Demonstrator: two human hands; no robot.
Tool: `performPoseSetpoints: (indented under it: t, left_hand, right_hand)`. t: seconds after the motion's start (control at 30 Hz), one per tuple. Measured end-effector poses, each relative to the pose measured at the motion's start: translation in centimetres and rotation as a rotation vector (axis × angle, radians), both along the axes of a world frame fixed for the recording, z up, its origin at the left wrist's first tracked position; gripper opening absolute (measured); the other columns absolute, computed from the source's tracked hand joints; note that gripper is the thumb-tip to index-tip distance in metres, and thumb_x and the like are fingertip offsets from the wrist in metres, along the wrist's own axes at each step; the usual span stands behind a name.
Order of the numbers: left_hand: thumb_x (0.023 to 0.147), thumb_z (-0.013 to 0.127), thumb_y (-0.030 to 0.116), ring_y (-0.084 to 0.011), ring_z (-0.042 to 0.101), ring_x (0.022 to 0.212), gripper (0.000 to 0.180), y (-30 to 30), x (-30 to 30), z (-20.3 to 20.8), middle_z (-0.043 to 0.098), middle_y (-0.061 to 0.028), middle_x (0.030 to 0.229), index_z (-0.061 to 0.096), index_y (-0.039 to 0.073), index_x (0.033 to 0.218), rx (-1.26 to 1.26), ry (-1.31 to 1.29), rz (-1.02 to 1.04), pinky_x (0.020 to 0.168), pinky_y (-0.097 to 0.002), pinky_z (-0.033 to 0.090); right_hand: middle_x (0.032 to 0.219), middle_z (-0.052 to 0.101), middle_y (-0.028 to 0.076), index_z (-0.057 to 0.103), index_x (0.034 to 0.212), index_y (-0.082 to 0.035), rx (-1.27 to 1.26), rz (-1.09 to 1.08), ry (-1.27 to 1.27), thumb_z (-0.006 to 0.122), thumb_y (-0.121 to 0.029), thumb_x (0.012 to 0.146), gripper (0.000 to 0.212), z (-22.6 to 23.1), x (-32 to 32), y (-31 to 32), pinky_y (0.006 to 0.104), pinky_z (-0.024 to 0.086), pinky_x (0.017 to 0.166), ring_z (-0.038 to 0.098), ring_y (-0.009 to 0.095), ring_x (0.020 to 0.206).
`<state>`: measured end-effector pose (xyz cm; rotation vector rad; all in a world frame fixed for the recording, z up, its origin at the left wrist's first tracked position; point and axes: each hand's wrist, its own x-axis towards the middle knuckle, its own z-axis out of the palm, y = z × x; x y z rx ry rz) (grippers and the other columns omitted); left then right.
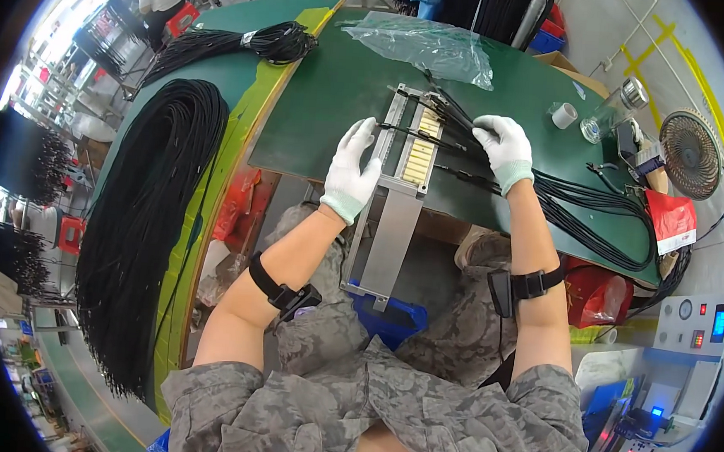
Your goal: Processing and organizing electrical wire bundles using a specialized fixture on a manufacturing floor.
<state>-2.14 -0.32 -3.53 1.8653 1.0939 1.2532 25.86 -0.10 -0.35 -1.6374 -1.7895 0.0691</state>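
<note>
On the green table a metal fixture (395, 220) with a row of yellowish blocks (420, 151) extends past the front edge toward me. Thin black cables (424, 135) lie across it, their ends toward the left. My left hand (352, 166), in a white glove, is beside the fixture's left rail. Its fingers stretch upward and its thumb stands apart; the fingertips are close to a cable end. My right hand (504, 148), also gloved, is right of the blocks, its fingers curled at a bunch of black cables (453, 111). The fingertips' exact grip is partly hidden.
Looped black cables (612, 210) run along the table's right side. A large cable bundle (151, 221) hangs at left, a smaller one (278, 43) behind it. A plastic bag (427, 46), white roll (563, 116), glass bottle (605, 116), pliers (605, 175) and fan (691, 153) stand around.
</note>
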Motion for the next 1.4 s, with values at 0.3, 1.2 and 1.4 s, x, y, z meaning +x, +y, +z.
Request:
performPoseSetpoints:
  t: [0.3, 1.2, 1.4]
  left_hand:
    - [0.084, 0.056, 0.003, -0.0264, 0.053, 0.116, 0.032, 0.2, -0.4, 0.0, 0.053, -0.0148, 0.126, 0.061, 0.002, 0.116, 0.045, 0.086, 0.011, 0.1, -0.0337, 0.042]
    - [0.088, 0.059, 0.02, -0.028, 0.056, 0.082, 0.016, 0.5, -1.7, 0.2, 0.066, -0.0093, 0.089, 0.064, 0.005, 0.086, 0.17, 0.289, 0.099, 0.078, -0.0364, 0.043]
    - [0.089, 0.057, 0.02, -0.027, 0.055, 0.077, 0.017, 1.0, -1.9, -0.5, 0.065, -0.0094, 0.082, 0.066, 0.005, 0.09, 0.184, 0.285, 0.074, 0.075, -0.0369, 0.043]
  right_hand:
    - [0.083, 0.063, 0.009, 0.067, 0.089, -0.012, -0.201, 0.253, -0.353, 0.068, -0.019, 0.078, 0.013, -0.1, -3.1, -2.0, 0.0377, 0.047, 0.075, 0.059, 0.029, 0.081]
    - [0.074, 0.064, 0.008, 0.067, 0.079, -0.012, -0.27, 0.232, -0.208, 0.066, -0.023, 0.078, 0.011, 1.7, -6.8, -4.4, 0.0406, 0.047, 0.067, 0.06, 0.03, 0.076]
    - [0.071, 0.064, 0.008, 0.066, 0.077, -0.013, -0.236, 0.307, -0.235, 0.063, -0.025, 0.078, 0.012, 1.8, -6.5, -4.3, 0.0417, 0.048, 0.067, 0.06, 0.03, 0.075]
